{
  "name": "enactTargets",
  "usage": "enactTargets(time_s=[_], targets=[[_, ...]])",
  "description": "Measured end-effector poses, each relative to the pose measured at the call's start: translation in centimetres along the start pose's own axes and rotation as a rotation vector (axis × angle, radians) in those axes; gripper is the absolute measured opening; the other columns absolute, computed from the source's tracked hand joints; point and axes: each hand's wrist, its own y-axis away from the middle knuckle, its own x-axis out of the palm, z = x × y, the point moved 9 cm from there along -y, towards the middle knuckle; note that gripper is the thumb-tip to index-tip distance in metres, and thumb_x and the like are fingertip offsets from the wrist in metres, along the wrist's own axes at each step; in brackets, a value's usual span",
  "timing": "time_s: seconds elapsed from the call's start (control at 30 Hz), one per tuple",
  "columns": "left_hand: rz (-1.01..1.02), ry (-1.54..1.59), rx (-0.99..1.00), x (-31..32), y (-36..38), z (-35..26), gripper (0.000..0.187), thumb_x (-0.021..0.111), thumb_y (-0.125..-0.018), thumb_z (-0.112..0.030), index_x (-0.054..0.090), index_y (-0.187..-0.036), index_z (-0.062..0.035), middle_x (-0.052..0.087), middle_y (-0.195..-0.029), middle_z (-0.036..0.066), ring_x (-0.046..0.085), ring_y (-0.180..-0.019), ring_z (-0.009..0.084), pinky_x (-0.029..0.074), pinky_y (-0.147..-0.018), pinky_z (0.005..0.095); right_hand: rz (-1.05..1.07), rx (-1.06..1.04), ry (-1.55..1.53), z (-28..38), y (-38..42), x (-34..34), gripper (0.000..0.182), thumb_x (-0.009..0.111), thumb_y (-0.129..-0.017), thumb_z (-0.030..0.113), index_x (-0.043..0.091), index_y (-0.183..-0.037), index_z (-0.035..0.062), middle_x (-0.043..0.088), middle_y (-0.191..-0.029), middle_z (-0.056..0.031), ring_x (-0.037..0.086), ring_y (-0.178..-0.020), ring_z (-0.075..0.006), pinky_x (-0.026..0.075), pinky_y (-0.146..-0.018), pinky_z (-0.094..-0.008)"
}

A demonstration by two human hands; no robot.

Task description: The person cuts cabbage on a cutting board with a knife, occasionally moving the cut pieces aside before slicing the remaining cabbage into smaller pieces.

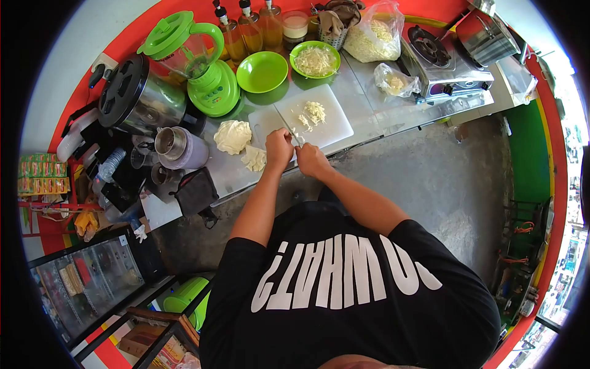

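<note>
My right hand (312, 161) is closed round the grip of a knife (286, 122), whose thin blade slants up and left over the white cutting board (337, 132). Close beside it, my left hand (279, 147) is closed with its fingertips near the lower part of the blade; what it holds, if anything, is hidden. A pile of pale chopped pieces (314, 113) lies on the board beyond the blade, with a few small bits near my fingers. Left of my left hand are a pale, folded, leafy-looking lump (233, 136) and a smaller piece (254, 158).
Behind the board stand an empty-looking green bowl (262, 72), a green bowl of pale shreds (314, 60) and a green blender (213, 92). Bottles (250, 27) line the wall. A gas stove (445, 61) with a pot (487, 38) is at right; a steel cup (174, 143) stands left.
</note>
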Motion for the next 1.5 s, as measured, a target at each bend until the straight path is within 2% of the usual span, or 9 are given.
enactTargets(time_s=[0.1, 0.43, 0.6, 0.77, 0.87, 1.0, 1.1, 1.23, 1.5], targets=[[-0.03, 0.018, 0.029, -0.2, 0.1, -0.2, 0.004, 0.066, -0.08, 0.001, 0.068, -0.082, -0.0007, 0.068, -0.077, 0.022, 0.068, -0.079, 0.0418, 0.054, -0.07, 0.0462, -0.091, 0.093, 0.014, -1.1, 0.9, -0.3, 0.048, 0.046, -0.106, 0.037, 0.06, -0.107, -0.0092, 0.066, -0.107, -0.0368, 0.064, -0.106, -0.053, 0.051, -0.093, -0.0561], [-0.112, 0.003, 0.043, -0.4, 2.1, -0.7, 0.006, 0.068, -0.081, -0.001, 0.069, -0.087, 0.0003, 0.069, -0.087, 0.018, 0.068, -0.078, 0.0387, 0.054, -0.07, 0.045, -0.03, 0.004, 0.158, -3.5, 0.7, -1.5, 0.048, 0.047, -0.105, 0.042, 0.059, -0.109, -0.0048, 0.067, -0.107, -0.0344, 0.066, -0.103, -0.0509, 0.052, -0.091, -0.0559], [-0.265, -0.071, 0.158, -1.1, 3.8, -2.2, 0.004, 0.069, -0.085, -0.003, 0.071, -0.089, -0.0026, 0.069, -0.089, 0.014, 0.065, -0.088, 0.0347, 0.052, -0.08, 0.0426, -0.129, 0.029, 0.201, -3.8, -0.6, -4.5, 0.049, 0.047, -0.105, 0.043, 0.06, -0.107, -0.004, 0.067, -0.106, -0.0353, 0.065, -0.102, -0.0522, 0.051, -0.09, -0.0576], [-0.204, -0.073, 0.184, -1.2, 2.8, -1.9, 0.007, 0.066, -0.088, -0.004, 0.069, -0.094, -0.0042, 0.067, -0.096, 0.01, 0.061, -0.097, 0.0348, 0.05, -0.085, 0.0439, -0.214, -0.116, 0.148, -3.2, -0.9, -5.8, 0.036, 0.058, -0.099, 0.031, 0.06, -0.103, -0.0049, 0.068, -0.093, -0.0347, 0.066, -0.091, -0.0535, 0.052, -0.082, -0.0584], [-0.215, -0.118, 0.213, -1.0, 2.7, -1.6, 0.01, 0.064, -0.09, -0.005, 0.068, -0.1, -0.0057, 0.064, -0.102, 0.008, 0.059, -0.102, 0.0334, 0.05, -0.087, 0.0435, -0.172, -0.148, 0.106, -2.4, 0.4, -4.7, 0.036, 0.056, -0.101, 0.032, 0.058, -0.104, -0.0042, 0.068, -0.091, -0.0344, 0.066, -0.088, -0.0536, 0.053, -0.081, -0.0586], [-0.254, -0.187, 0.188, -0.8, 2.6, -1.7, 0.013, 0.061, -0.093, -0.009, 0.068, -0.105, -0.0079, 0.062, -0.104, 0.007, 0.057, -0.106, 0.032, 0.049, -0.09, 0.0429, -0.113, -0.114, 0.314, -1.2, 1.5, -3.8, 0.036, 0.051, -0.104, 0.034, 0.055, -0.109, -0.0014, 0.069, -0.089, -0.0321, 0.068, -0.086, -0.0515, 0.054, -0.079, -0.0574], [-0.271, -0.21, 0.227, -1.0, 2.6, -2.2, 0.013, 0.059, -0.096, -0.009, 0.068, -0.105, -0.007, 0.062, -0.1, 0.009, 0.057, -0.099, 0.0344, 0.048, -0.086, 0.0452, -0.074, -0.114, 0.374, -0.3, 1.7, -4.0, 0.035, 0.049, -0.105, 0.034, 0.054, -0.109, -0.0005, 0.07, -0.09, -0.031, 0.069, -0.086, -0.0495, 0.056, -0.078, -0.0562], [-0.199, -0.279, 0.162, -0.7, 2.2, -2.0, 0.018, 0.061, -0.093, -0.011, 0.068, -0.11, -0.0095, 0.061, -0.105, 0.007, 0.056, -0.104, 0.0311, 0.047, -0.091, 0.0434, -0.038, -0.129, 0.44, 1.2, 2.9, -4.0, 0.033, 0.047, -0.106, 0.031, 0.053, -0.107, -0.0013, 0.073, -0.09, -0.0256, 0.073, -0.085, -0.0435, 0.058, -0.077, -0.0517], [-0.257, -0.265, 0.142, -1.1, 2.3, -1.9, 0.019, 0.061, -0.091, -0.01, 0.068, -0.109, -0.0077, 0.061, -0.101, 0.009, 0.056, -0.098, 0.0338, 0.047, -0.086, 0.0455, -0.051, -0.042, 0.461, -1.1, 1.2, -0.4, 0.032, 0.046, -0.107, 0.029, 0.05, -0.109, -0.0024, 0.072, -0.085, -0.0253, 0.073, -0.084, -0.0422, 0.059, -0.077, -0.0505]])
